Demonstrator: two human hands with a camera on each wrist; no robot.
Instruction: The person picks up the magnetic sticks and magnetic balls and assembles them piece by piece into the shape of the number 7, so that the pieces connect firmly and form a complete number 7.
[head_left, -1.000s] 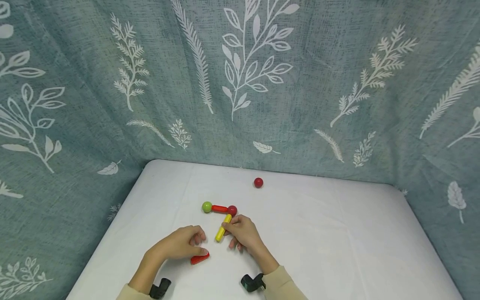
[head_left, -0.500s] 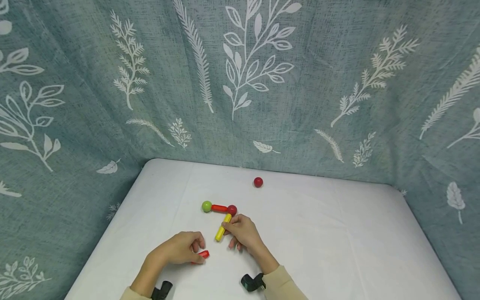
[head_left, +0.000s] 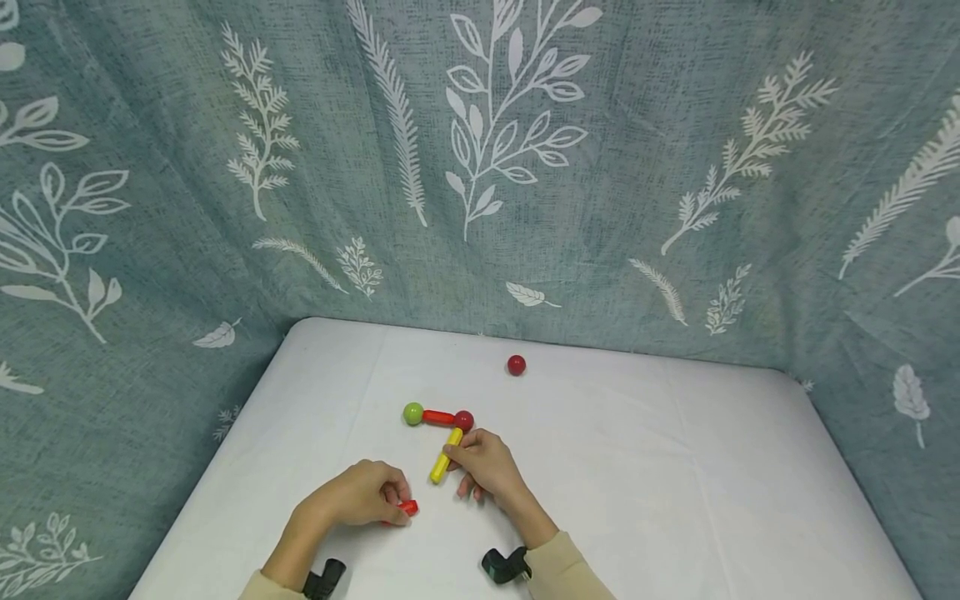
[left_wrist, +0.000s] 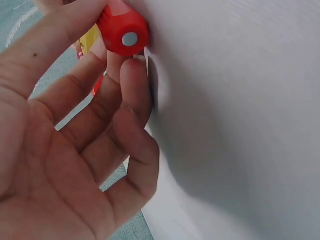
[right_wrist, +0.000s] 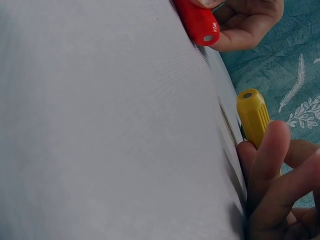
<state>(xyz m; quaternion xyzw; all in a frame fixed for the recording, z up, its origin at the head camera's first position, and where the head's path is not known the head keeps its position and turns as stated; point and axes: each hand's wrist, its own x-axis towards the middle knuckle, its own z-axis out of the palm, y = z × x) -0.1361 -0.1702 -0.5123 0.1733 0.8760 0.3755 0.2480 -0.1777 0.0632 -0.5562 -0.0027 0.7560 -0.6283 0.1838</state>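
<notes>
The left hand (head_left: 367, 493) is grasping the near red rod (head_left: 409, 507), the thumb and fingers pinching it low over the white table (head_left: 637, 483); whether the rod is touching the surface cannot be told. In the left wrist view, one end of this rod is facing the camera and showing a round grey disc (left_wrist: 130, 39) at its centre. The right hand (head_left: 487, 467) is gripping the yellow rod (head_left: 437, 468) between thumb and fingers, just right of and beyond the near red rod, the two rods being held apart. The yellow rod is slanting in the head view, its far end pointing toward the dark red ball (head_left: 464, 420); contact at that end cannot be confirmed. Its opposite end is showing a grey disc in the right wrist view. The dark red ball is touching the right end of the far red rod (head_left: 438, 417), and the green ball (head_left: 413, 413) is touching the left end, the three lying in a row on the table. The lone red ball (head_left: 516, 365) is resting well apart, near the table's far edge. Behind the table, the blue-green cloth (head_left: 600, 250) is hanging, displaying white leaf patterns.
</notes>
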